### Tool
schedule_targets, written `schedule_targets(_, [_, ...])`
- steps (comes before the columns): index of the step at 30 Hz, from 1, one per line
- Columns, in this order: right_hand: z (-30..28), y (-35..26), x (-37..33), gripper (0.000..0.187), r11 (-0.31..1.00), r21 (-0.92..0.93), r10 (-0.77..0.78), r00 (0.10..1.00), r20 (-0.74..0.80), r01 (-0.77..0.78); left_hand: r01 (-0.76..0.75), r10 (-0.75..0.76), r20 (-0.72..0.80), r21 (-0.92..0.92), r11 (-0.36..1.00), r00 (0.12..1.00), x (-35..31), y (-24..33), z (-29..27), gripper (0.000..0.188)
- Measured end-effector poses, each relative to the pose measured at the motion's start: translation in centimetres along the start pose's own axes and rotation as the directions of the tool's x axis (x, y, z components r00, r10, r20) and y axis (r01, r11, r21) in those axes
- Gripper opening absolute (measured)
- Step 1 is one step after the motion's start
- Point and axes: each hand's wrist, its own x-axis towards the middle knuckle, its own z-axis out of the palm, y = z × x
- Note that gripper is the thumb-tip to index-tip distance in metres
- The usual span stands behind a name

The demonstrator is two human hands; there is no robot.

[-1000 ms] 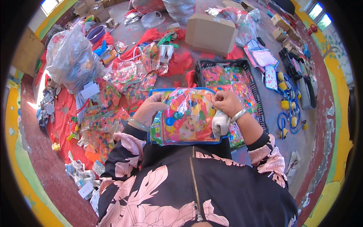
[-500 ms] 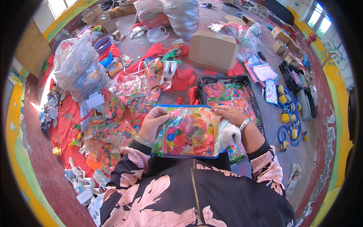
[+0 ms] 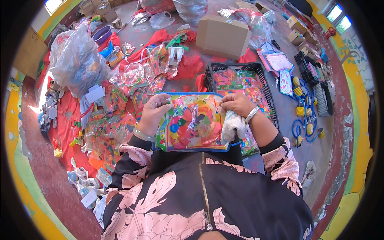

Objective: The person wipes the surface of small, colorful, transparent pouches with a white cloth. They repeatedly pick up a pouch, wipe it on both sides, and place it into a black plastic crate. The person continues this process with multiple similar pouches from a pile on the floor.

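A flat clear plastic bag of balloons (image 3: 195,123), with a blue edge and a bright printed border, is held up in front of my chest. At its upper left corner, my left hand (image 3: 153,113) pinches the rim between thumb and fingers. My right hand (image 3: 240,105) grips the upper right corner the same way. A crumpled white cloth (image 3: 233,127), perhaps a glove, hangs beneath the right fingers and overlaps the bag's right side. Just beyond the bag stands a black plastic crate (image 3: 262,80) holding similar colourful packets, partly hidden by my right arm.
Many loose colourful packets (image 3: 106,138) lie on red sheeting to the left. A big translucent sack (image 3: 78,60) stands behind them. A cardboard box (image 3: 222,38) sits beyond the crate. Blue cords with yellow pieces (image 3: 309,116) lie at right.
The bag and both hands sit slightly higher and further left in the picture, and the whole surroundings have shifted upward a little. Both hands keep their hold on the bag's upper corners.
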Motion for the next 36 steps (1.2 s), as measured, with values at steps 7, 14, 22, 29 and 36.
schedule_targets(7, [1.6, -2.0, 0.6, 0.022, 0.971, -0.235, 0.025, 0.998, -0.064, -0.039, 0.229, -0.228, -0.087, 0.003, 0.973, 0.97, -0.3, 0.1, 0.3, 0.015])
schedule_targets(14, [0.9, -0.8, 0.9, 0.011, 0.999, -0.004, -0.045, 0.997, -0.064, 0.045, -0.022, 0.07, -0.181, 0.256, 0.967, 0.981, -0.1, -1.0, -0.9, 0.005])
schedule_targets(22, [0.1, -1.1, -0.9, 0.011, 0.99, 0.08, -0.106, 0.991, -0.086, 0.113, -0.221, 0.5, -0.145, 0.768, 0.601, 0.854, 0.8, -1.8, -3.2, 0.007])
schedule_targets(29, [-0.3, 0.1, 0.0, 0.014, 0.979, -0.157, -0.137, 0.99, -0.044, 0.128, -0.23, 0.501, 0.084, 0.944, 0.238, 0.862, 1.5, -1.5, -2.9, 0.006])
schedule_targets(36, [0.0, -1.2, 1.6, 0.03, 0.999, -0.032, -0.004, 0.994, 0.108, 0.008, -0.194, 0.46, -0.013, 0.896, 0.399, 0.888, 1.9, -1.5, -2.6, 0.019])
